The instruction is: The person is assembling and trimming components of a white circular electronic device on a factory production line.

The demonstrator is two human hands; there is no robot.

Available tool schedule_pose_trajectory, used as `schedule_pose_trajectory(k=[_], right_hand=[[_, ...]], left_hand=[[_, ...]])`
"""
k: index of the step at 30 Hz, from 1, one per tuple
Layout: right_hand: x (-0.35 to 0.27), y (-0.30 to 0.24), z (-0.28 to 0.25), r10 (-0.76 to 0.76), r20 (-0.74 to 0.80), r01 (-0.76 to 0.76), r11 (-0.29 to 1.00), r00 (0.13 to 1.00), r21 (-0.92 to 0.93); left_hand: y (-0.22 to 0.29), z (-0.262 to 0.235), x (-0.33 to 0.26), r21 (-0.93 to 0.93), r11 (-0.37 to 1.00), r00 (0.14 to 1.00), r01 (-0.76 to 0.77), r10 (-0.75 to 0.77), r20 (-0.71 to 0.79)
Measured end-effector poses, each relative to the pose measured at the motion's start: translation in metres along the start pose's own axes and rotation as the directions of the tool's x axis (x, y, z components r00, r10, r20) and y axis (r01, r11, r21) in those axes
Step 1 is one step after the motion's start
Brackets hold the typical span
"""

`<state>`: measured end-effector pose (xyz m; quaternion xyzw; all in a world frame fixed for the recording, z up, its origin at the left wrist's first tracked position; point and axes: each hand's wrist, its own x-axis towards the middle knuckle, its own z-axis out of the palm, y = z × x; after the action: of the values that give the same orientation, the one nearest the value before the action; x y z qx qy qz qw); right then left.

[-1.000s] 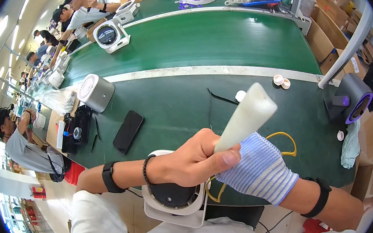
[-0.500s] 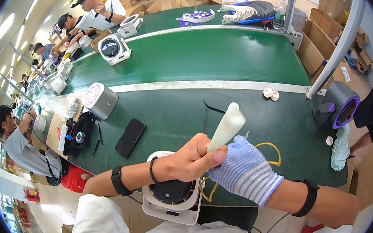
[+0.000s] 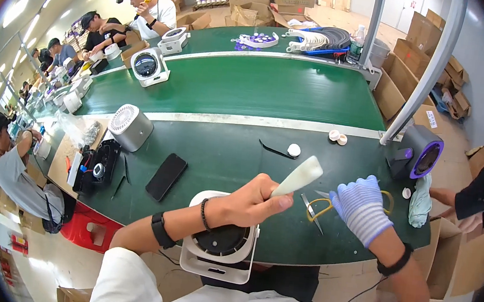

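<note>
My left hand (image 3: 251, 204) is closed around the lower end of a smooth off-white curved piece (image 3: 300, 176) whose rounded end points up and to the right. Its exact kind does not show. My right hand (image 3: 360, 207), in a blue-and-white striped glove, is curled over yellow-handled scissors (image 3: 390, 201), with the handle loops showing on either side. The glove hides most of them. A slim metal tool (image 3: 312, 214) lies on the table beside this hand. Under my left forearm, a white round-bodied appliance (image 3: 248, 248) with a dark round face rests at the table's front edge.
On the green table (image 3: 222, 166) are a black phone (image 3: 166, 177), a grey speaker-like unit (image 3: 130, 128), a white cap (image 3: 294, 150) by a black strip, and a purple-rimmed grey device (image 3: 422, 152). A metal post (image 3: 433, 71) stands right. Co-workers sit left; another person is at right.
My right hand has moved right, away from my left hand, with the yellow-handled scissors. The slim metal tool and the white cap now show. My left hand still holds the off-white piece, tilted further right.
</note>
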<state>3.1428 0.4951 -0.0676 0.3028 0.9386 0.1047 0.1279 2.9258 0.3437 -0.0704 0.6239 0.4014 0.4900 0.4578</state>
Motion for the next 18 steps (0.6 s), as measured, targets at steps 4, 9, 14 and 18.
schedule_pose_trajectory(k=[4, 9, 14, 18], right_hand=[[-0.004, 0.016, -0.025, -0.085, -0.428, 0.172, 0.97, 0.9, 0.169], [-0.034, -0.018, -0.178, -0.344, -0.797, 0.679, 0.726, 0.497, 0.11], [-0.024, -0.057, -0.198, -0.669, -0.157, 0.627, 0.739, 0.727, -0.245], [-0.02, -0.069, -0.212, -0.683, 0.01, 0.656, 0.696, 0.73, -0.293]], left_hand=[[-0.002, -0.002, 0.001, -0.019, 1.0, 1.0, -0.014, 0.014, 0.02], [-0.006, -0.008, -0.008, -0.01, 0.999, 0.999, 0.033, -0.033, 0.026], [-0.013, -0.002, -0.003, 0.123, 0.976, 0.978, -0.182, 0.192, -0.081], [0.02, 0.004, -0.046, 0.713, 0.697, 0.975, -0.075, 0.201, -0.094]])
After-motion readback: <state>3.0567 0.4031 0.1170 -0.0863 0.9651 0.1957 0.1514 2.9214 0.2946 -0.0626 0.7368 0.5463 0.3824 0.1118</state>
